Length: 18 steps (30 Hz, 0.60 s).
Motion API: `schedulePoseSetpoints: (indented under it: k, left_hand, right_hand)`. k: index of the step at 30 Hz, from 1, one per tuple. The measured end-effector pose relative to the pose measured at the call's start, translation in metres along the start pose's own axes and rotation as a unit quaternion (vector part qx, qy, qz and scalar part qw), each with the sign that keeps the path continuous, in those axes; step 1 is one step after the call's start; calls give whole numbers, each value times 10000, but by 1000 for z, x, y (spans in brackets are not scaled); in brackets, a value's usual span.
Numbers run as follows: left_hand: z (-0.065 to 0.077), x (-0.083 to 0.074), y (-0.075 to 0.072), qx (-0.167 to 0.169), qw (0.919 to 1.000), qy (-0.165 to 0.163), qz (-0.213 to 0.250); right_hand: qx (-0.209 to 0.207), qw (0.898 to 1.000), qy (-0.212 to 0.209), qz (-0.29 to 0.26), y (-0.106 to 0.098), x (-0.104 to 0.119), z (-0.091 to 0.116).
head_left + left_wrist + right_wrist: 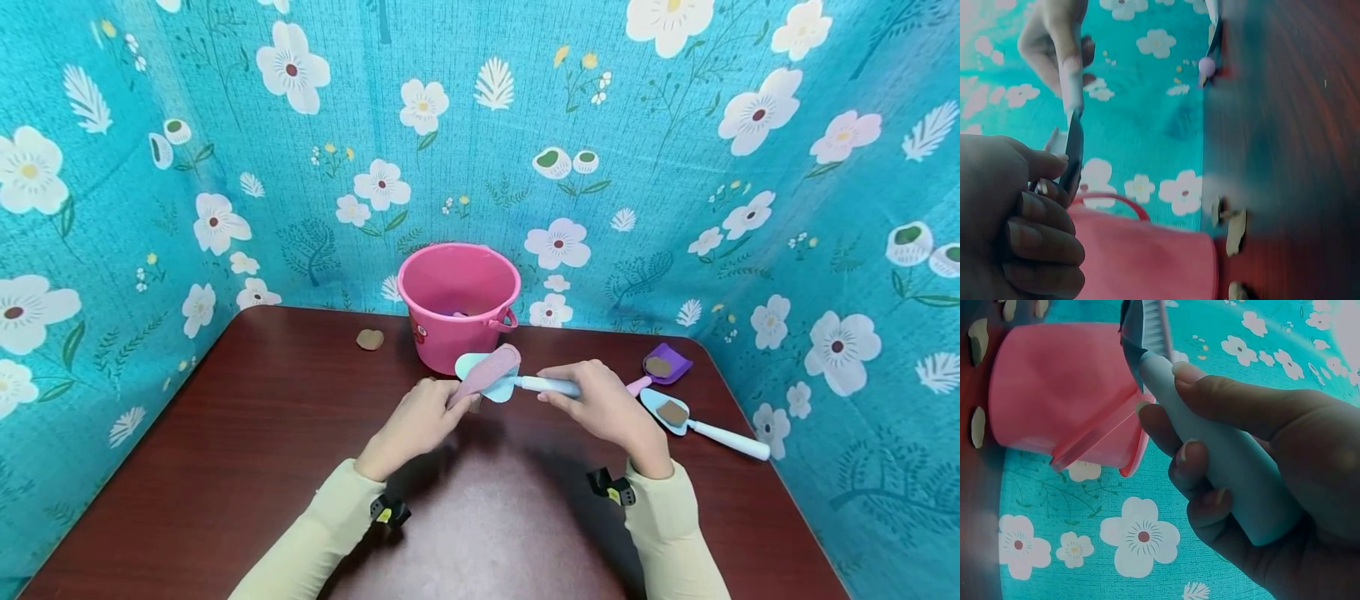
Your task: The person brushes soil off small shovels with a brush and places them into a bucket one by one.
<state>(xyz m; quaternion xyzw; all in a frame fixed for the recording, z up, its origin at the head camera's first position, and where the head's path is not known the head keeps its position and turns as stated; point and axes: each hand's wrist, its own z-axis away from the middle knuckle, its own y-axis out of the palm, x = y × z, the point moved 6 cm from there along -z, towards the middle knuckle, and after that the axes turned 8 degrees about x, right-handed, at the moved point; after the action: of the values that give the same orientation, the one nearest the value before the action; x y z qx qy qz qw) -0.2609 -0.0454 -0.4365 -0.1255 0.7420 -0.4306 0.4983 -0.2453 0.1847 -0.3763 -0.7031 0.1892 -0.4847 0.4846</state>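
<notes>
My right hand (pixel 603 404) grips the handle of a pale blue toy shovel (pixel 1216 450), its blade turned toward my left hand. With thumb and fingers, my left hand (pixel 416 425) pinches a flat, pink, round-ended piece (pixel 491 369) that lies across the shovel blade in the head view. Its side facing the right wrist camera shows pale ridges (pixel 1157 331). Both hands are above the table, just in front of a pink bucket (pixel 450 333). What lies between the pink piece and the blade is hidden.
Inside the bucket a small purplish thing shows. A tan flat piece (pixel 370 339) lies left of it, and more tan pieces (pixel 1236 232) lie near its base. At the right, a purple shovel (pixel 675 365) and another pale blue shovel (pixel 727 437) each hold a brown piece. A flowered curtain (pixel 480 125) surrounds the table.
</notes>
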Motion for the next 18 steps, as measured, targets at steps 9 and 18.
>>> schedulePoseSetpoints:
  k: [9,18]
  left_hand:
    - [-2,27,-17,-208,9986,-464,-143]
    - [4,35,-37,15,9984,-406,396]
  right_hand:
    - [-31,9997,104,230,-3,-1,1]
    - [-280,9989,345,169,-6,-7,3]
